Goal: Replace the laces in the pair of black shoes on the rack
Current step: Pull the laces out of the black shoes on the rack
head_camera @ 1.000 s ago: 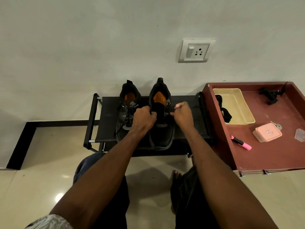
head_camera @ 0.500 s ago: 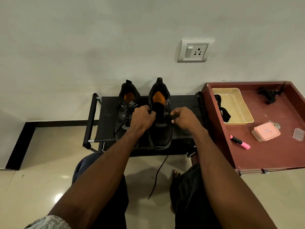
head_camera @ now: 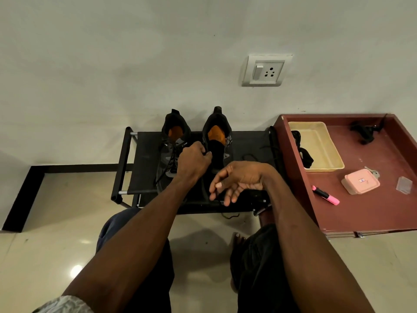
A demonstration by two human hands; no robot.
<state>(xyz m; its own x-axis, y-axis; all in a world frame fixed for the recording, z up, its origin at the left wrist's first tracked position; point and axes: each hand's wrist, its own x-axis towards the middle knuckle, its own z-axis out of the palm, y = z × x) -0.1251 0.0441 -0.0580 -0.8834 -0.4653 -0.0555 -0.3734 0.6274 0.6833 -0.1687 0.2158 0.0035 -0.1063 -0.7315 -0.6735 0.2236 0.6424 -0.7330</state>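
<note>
Black shoes [head_camera: 198, 150]: both sitting side by side on the rack [head_camera: 146, 166]
left hand [head_camera: 194, 162]: curled, gripping the right-side shoe's edge
right hand [head_camera: 237, 179]: palm up over the rack front, fingers loose, holding nothing

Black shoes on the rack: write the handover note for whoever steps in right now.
Left hand grips the tongue edge of the right shoe, steadying it.
Right hand hangs over the shoe's toe, fingers loose, holding nothing.
Both shoes stand on the rack, heels to the wall.
Done: the right shoe looks unlaced; a loose lace lies on the rack beside it.
Left: the left shoe keeps its lace; take it out, then thread new laces into both. I cannot tell where the new ones are.
</note>
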